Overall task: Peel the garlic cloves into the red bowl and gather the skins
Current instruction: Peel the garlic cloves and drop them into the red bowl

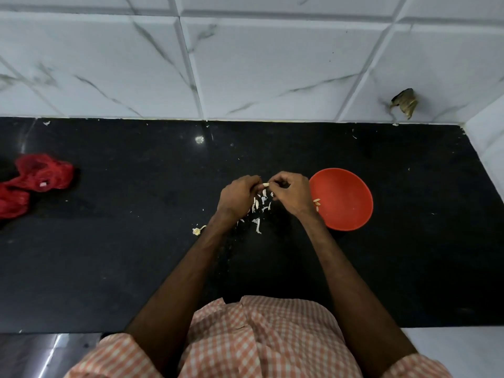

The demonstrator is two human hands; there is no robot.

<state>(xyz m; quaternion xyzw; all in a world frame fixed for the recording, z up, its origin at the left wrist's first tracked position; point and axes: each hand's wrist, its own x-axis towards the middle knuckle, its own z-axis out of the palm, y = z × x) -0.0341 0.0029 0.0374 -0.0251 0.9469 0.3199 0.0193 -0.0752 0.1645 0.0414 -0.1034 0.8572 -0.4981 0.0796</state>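
Pinching a garlic clove (pixel 265 184) between them over the skins (pixel 257 212) on the desk (pixel 136 268), just beside the red bowl (pixel 347 195), the left hand (pixel 238 195) and right hand (pixel 293 195) risk flicking it away if the peel tears suddenly.

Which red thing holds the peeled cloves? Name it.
The red bowl beside the right hand, peeled cloves at its left edge. The red mesh bag lies crumpled far left, showing no cloves.

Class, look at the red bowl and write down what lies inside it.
Inside the red bowl, a few peeled garlic cloves lie by the left wall. The right hand overlaps that edge, hiding anything beneath.
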